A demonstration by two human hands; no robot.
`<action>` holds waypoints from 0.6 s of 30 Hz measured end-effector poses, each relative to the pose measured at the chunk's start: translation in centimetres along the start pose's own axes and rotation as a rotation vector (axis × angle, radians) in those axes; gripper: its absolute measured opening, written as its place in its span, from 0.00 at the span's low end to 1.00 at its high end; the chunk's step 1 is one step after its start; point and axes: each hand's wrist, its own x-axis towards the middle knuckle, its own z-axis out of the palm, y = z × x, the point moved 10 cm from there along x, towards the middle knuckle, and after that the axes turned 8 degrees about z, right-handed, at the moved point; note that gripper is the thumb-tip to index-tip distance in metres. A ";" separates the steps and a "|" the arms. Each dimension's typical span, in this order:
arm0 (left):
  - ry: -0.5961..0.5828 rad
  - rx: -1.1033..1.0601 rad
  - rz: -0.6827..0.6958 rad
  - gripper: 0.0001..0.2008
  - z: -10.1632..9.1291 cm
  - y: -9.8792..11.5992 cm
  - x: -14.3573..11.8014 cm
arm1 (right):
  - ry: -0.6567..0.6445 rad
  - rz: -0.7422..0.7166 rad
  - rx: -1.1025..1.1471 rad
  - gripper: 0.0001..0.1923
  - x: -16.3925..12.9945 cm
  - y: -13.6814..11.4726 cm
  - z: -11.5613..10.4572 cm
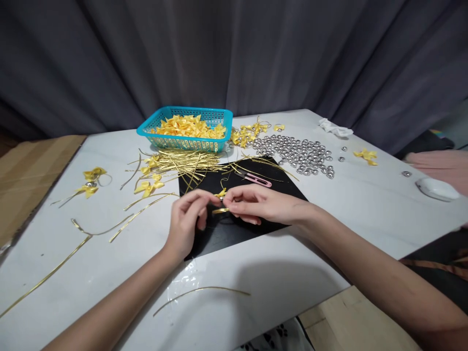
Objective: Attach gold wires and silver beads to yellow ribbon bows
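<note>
Over the black mat (212, 240), my two hands meet at a small yellow ribbon bow (221, 193) with a gold tie. My right hand (256, 202) pinches a folded gold twist tie (220, 211) between thumb and fingers. The fingers of my left hand (188, 212) are curled, with their tips at the bow's left side; what they grip is too small to make out. A dark, shiny bit shows between the fingertips, partly hidden. Behind my right hand lies a pair of pink-handled thread snips (258, 179).
A blue basket (185, 144) of yellow ribbon bows stands at the back, with gold twist ties (186, 163) heaped before it. Silver beads (302, 153) spread to the right. Finished-looking bows (91, 180) lie left. A white dish (437, 189) and crumpled tissue (335, 128) sit right.
</note>
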 end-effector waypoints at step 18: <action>-0.208 0.921 0.231 0.18 1.7 0.7 1.8 | 0.339 0.064 -0.121 0.12 -0.8 -0.3 -5.8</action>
